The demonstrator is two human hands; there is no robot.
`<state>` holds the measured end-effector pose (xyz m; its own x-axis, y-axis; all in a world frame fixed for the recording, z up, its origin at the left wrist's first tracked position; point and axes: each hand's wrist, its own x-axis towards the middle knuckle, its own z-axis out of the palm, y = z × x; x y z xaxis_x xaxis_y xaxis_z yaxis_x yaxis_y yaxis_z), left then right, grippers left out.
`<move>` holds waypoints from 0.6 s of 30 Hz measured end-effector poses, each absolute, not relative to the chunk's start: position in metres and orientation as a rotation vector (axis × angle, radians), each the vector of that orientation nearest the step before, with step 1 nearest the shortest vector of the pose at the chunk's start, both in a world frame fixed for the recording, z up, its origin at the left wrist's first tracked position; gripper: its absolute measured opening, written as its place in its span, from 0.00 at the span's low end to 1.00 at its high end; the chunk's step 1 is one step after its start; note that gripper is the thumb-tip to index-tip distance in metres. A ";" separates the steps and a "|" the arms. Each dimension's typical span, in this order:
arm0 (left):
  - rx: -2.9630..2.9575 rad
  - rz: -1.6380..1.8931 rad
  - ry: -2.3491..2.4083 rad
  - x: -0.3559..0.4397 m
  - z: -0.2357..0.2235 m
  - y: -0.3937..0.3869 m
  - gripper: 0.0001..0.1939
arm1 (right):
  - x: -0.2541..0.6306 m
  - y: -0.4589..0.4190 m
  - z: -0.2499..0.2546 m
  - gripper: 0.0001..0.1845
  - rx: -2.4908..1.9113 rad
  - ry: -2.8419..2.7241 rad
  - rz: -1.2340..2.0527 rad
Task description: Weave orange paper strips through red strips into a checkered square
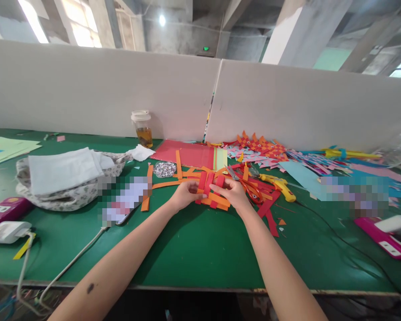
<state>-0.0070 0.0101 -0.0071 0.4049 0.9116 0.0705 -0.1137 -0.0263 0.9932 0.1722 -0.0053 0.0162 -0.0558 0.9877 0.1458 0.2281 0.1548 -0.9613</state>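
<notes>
Both my hands hold a small weave of red and orange strips (214, 203) just above the green table. At its left side, my left hand (187, 195) pinches the strips between thumb and fingers. Over on the right, my right hand (232, 192) grips the weave, its thumb lying across the red strips. Loose orange strips (167, 184) lie behind and to the left. Close to my right hand are red-handled scissors (254, 192) and more red strips (270, 214). A yellow glue gun (280, 186) rests farther right.
On the green table (194, 258), a phone (127, 200) with a cable and a floral cloth bag (70, 196) lie left. A lidded drink cup (143, 129) stands by the white partition (103, 93). Finished orange-red woven pieces (260, 147) are piled at the back right, near a power strip (384, 238).
</notes>
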 end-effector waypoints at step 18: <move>1.318 0.986 0.736 -0.010 -0.008 0.011 0.22 | 0.177 -0.002 0.015 0.14 -1.350 -1.582 0.715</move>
